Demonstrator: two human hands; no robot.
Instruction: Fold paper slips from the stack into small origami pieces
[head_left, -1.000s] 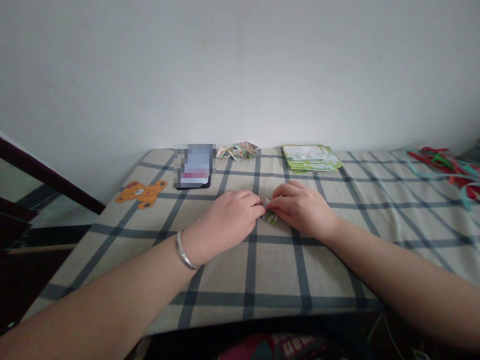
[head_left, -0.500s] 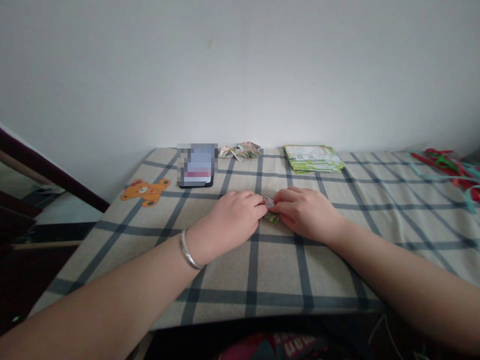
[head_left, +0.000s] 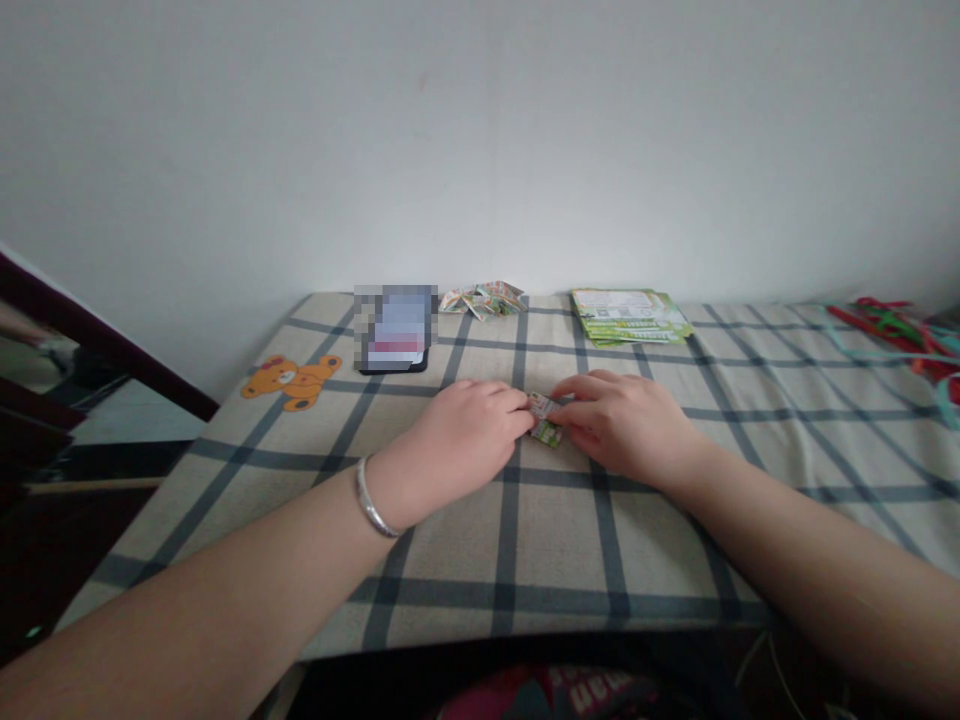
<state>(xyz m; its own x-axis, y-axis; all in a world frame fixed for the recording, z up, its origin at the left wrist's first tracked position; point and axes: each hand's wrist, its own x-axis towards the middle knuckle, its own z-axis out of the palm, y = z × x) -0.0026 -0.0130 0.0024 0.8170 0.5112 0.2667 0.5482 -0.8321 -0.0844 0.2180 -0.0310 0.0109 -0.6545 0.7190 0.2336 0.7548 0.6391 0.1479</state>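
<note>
A small folded piece of printed paper (head_left: 547, 430), white and green, lies on the checked tablecloth between my hands. My left hand (head_left: 476, 430), with a silver bangle at its wrist, is closed with its fingertips on the paper's left edge. On the other side my right hand (head_left: 622, 425) has its thumb and fingers at the paper's right edge. Part of the paper is hidden under the fingertips of both hands.
Behind the hands lie a phone (head_left: 396, 330), several folded paper pieces (head_left: 484, 299) and a stack of green printed leaflets (head_left: 634, 316). An orange bear cutout (head_left: 292, 381) lies left. Red, green and teal strips (head_left: 900, 330) lie far right on the tablecloth (head_left: 442, 560).
My right hand has shifted slightly to the right, so more of the folded paper shows between my hands. My left hand stays nearly in place.
</note>
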